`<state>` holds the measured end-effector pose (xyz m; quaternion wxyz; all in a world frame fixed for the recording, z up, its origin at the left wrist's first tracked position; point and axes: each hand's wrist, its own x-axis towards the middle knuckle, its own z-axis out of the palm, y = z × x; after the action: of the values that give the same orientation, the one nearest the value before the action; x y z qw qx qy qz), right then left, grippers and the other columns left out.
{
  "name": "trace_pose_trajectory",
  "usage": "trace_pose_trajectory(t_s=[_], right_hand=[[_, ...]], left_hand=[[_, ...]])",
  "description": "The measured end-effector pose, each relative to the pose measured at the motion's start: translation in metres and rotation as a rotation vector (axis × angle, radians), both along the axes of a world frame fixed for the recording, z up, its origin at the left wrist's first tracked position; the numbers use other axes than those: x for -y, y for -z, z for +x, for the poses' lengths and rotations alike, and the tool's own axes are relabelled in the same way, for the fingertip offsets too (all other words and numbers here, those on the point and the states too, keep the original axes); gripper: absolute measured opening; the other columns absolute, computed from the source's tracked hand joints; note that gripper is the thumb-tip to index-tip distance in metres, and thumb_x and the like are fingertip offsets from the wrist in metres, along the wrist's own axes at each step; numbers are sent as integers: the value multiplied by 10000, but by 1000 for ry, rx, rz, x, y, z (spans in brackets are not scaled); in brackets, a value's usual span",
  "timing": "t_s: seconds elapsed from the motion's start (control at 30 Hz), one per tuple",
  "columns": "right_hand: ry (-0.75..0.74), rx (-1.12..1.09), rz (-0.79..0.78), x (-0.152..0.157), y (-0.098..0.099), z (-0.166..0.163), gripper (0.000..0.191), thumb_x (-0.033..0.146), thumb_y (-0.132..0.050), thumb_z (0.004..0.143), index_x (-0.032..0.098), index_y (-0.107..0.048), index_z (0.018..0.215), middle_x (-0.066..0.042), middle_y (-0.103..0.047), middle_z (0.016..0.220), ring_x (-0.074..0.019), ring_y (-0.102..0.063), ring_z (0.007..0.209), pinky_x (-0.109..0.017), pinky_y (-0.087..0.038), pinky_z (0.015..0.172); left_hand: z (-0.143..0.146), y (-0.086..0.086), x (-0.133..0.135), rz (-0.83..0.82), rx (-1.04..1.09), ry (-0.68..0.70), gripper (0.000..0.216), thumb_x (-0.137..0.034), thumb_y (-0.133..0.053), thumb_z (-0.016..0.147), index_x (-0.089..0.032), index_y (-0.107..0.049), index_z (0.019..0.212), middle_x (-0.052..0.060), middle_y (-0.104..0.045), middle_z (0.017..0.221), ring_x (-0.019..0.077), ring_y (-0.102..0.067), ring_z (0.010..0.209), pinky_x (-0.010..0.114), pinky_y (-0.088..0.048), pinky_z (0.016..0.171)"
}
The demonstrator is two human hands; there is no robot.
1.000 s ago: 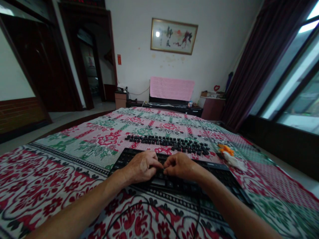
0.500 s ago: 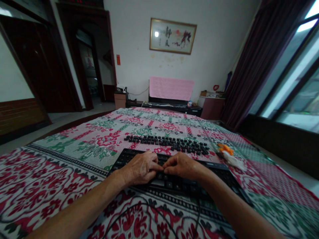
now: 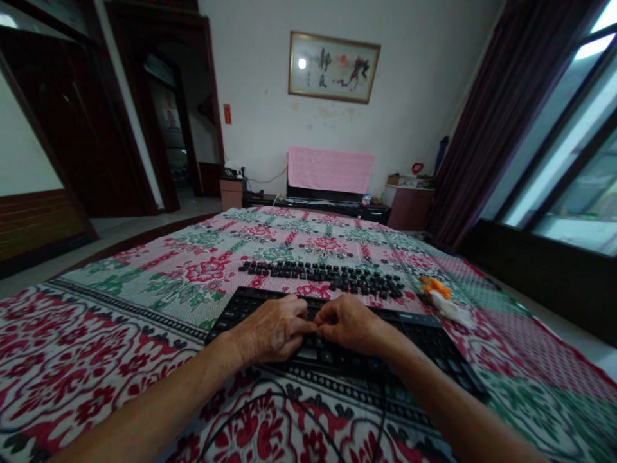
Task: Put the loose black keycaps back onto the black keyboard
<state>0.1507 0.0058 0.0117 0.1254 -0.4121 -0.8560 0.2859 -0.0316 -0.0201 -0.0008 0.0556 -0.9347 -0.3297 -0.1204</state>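
A black keyboard (image 3: 419, 328) lies on the patterned bedspread, its right part showing keys and its middle mostly covered by my hands. My left hand (image 3: 277, 328) rests on it with curled fingers, the index fingertip reaching toward the other hand. Close against that fingertip, my right hand (image 3: 349, 325) is closed in a pinch over the keys. Whatever is between the fingertips is too small to see. Behind the keyboard, several loose black keycaps (image 3: 321, 276) lie in rows.
An orange and white cloth-like bundle (image 3: 446, 302) lies right of the keycaps. The keyboard's black cable (image 3: 270, 393) loops over the bedspread (image 3: 120, 366) in front. Beyond the bed stand a low cabinet with a pink cloth (image 3: 331, 168) and a dark curtain (image 3: 475, 128).
Both hands stay at nearly the same spot on the keyboard, with only slight finger movement. The keycaps and bundle have not moved.
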Motion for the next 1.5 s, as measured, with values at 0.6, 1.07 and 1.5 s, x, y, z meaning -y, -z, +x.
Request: trace_pose_trajectory(t_s=[0.6,1.07,1.5], right_hand=[[-63,9,9,-7,7,1,217,184,-441,626,136,-653,630,26,-522,512,-69,-386,454,-171,-287,419],[337,119,334,-56,0,50,216,218,-484,658,187,-671,762,-8,-646,701,-134,-553,636,-214,-380,580],[264,411,500,-92,17,21,375,110,-478,632,277,-624,934,-55,-583,817,-166,-542,733,-239,-374,647]], left_hand=[[-2,0,-3,-70,-4,10,219,-146,-428,675,-210,-608,782,16,-496,748,122,-451,712,221,-360,637],[-6,9,-11,-46,274,-119,299,-117,-408,698,-206,-618,891,27,-532,767,128,-473,736,233,-375,676],[-9,11,-13,-31,333,-187,287,-98,-407,698,-200,-615,867,24,-519,731,129,-474,736,234,-379,672]])
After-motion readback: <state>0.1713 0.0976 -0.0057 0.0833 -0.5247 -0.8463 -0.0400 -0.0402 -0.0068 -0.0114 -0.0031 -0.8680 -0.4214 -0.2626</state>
